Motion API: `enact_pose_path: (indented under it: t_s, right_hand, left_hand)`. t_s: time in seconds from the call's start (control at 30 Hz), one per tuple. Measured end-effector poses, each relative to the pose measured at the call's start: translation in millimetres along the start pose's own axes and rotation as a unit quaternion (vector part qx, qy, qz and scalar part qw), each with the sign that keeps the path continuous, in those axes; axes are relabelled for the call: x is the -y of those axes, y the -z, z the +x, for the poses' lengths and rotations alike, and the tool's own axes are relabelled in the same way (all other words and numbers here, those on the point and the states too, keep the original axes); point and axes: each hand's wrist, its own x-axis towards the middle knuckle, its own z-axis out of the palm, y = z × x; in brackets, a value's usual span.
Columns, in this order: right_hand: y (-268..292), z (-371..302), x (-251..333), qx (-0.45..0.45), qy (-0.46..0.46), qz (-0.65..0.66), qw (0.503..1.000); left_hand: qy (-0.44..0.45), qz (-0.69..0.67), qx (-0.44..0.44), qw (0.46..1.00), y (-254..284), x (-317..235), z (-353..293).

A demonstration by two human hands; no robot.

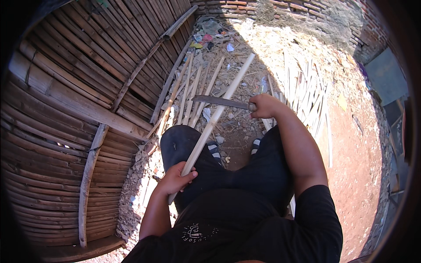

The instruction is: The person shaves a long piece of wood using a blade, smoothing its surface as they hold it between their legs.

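A long pale strip, bamboo by its look, (206, 132) slants from beside my left hip up and away to the right, passing over my left thigh. My left hand (176, 177) is closed round its near end. In my right hand (264, 106) is the handle of a machete (223, 102), whose long dark blade points left. The blade lies across the strip, past its middle; whether its edge bites into the strip I cannot tell. My fingers wrap the short handle, which is mostly hidden by the fist.
Several split strips (186, 94) lie ahead on the left, and a bigger pile of thin slats (305, 98) on the right. A bamboo wall (87, 65) rises close on my left. Beyond the littered ground stands a brick wall (302, 13). Both my sandalled feet (214, 151) are below the strip.
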Motion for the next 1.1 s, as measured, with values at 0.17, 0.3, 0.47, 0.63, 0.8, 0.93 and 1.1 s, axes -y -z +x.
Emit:
enact_pose_path:
  t_s: [0.17,0.3,0.47,0.63,0.8,0.93,1.1]
  right_hand:
    - [0.9,0.0,1.9,0.006,-0.011,-0.002,1.000]
    - [0.0,-0.8,1.2,-0.003,-0.002,-0.008,1.000]
    - [2.0,-0.2,3.2,0.020,-0.015,-0.008,1.000]
    - [0.0,1.0,0.1,0.023,-0.013,-0.005,1.000]
    - [-1.3,2.1,-1.7,0.019,-0.006,-0.010,1.000]
    - [0.2,1.2,1.1,0.021,-0.016,-0.003,1.000]
    - [-0.9,0.4,1.3,0.008,-0.012,-0.011,1.000]
  left_hand:
    - [0.002,0.002,-0.003,1.000,-0.2,0.5,0.3]
    - [0.000,0.005,-0.003,1.000,0.1,1.2,0.5]
    - [-0.003,0.000,-0.002,1.000,0.2,1.6,0.4]
    - [-0.004,-0.004,0.003,1.000,0.7,1.9,1.1]
    - [-0.001,0.000,-0.002,1.000,0.4,1.7,0.7]
    - [-0.003,-0.002,0.000,1.000,0.8,2.6,0.9]
    - [-0.003,0.006,0.000,1.000,-0.4,0.6,0.4]
